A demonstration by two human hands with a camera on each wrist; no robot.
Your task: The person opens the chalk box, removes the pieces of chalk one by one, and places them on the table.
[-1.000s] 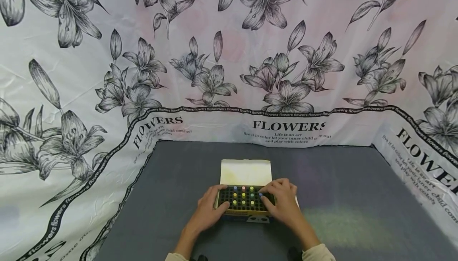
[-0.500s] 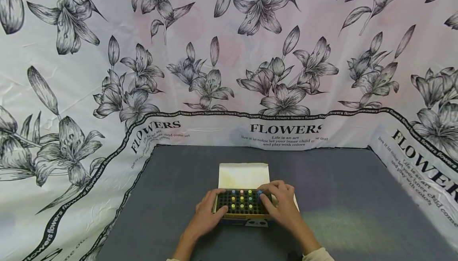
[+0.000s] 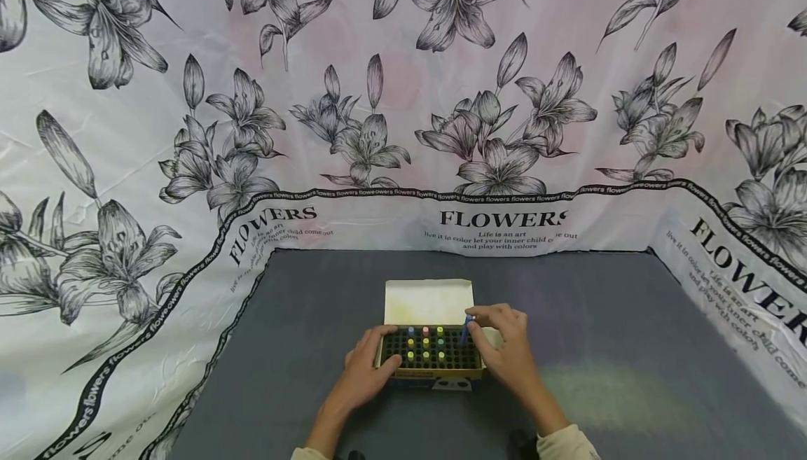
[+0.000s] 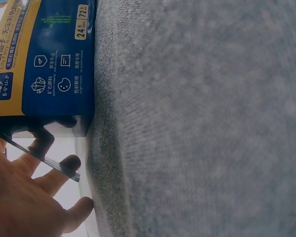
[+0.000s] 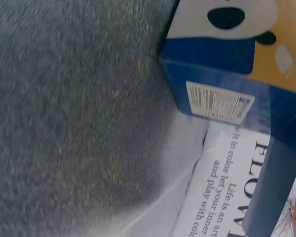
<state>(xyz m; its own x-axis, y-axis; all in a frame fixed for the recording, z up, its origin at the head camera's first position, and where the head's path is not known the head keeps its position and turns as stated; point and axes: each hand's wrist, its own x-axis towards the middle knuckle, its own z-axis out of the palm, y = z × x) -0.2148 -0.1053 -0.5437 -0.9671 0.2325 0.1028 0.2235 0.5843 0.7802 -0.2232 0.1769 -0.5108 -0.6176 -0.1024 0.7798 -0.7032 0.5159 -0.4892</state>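
An opened chalk box [image 3: 419,374] stands on the grey table, its black holder studded with several coloured chalk sticks [image 3: 426,342], mostly yellow. My left hand [image 3: 364,370] holds the box's left end, thumb at the near corner and fingers at the far one. In the left wrist view, the other fingers lie beside an end flap [image 4: 49,163]. Between thumb and fingertips my right hand [image 3: 512,351] pinches a blue chalk stick [image 3: 465,332], upright over the right part of the holder. Only a fingertip of that hand shows in the right wrist view, past the blue box side [image 5: 217,94].
Behind the holder the white lid [image 3: 429,302] is folded back. A right end flap [image 3: 493,337] sticks out near the right hand. Grey cloth covers the table [image 3: 315,299], and a flower-printed curtain [image 3: 378,222] borders its back and sides.
My right hand has drawn the blue chalk stick upward, so that much more of it shows above the holder. The left hand stays on the box.
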